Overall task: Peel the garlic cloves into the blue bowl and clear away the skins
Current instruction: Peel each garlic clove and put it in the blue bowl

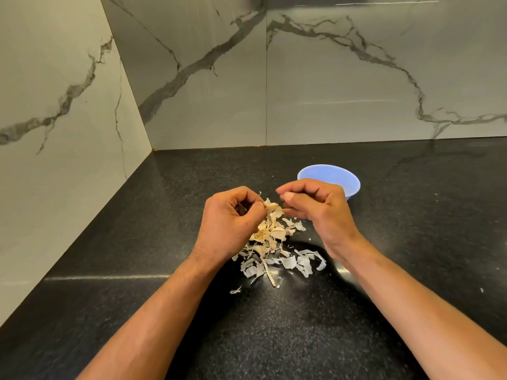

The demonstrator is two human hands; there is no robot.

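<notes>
Left hand (pixel 233 218) pinches the garlic clove (pixel 271 208) above the skins (pixel 277 256) heaped on the tabletop (pixel 411 242); right hand (pixel 315 207) nips its peel; a hard tug could drop it among skins, short of the blue bowl (pixel 348 178) just behind.

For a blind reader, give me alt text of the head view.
Two hands peel a garlic clove over a pile of skins on a black counter: left hand pinches it, right hand pulls. A blue bowl sits behind.
</notes>
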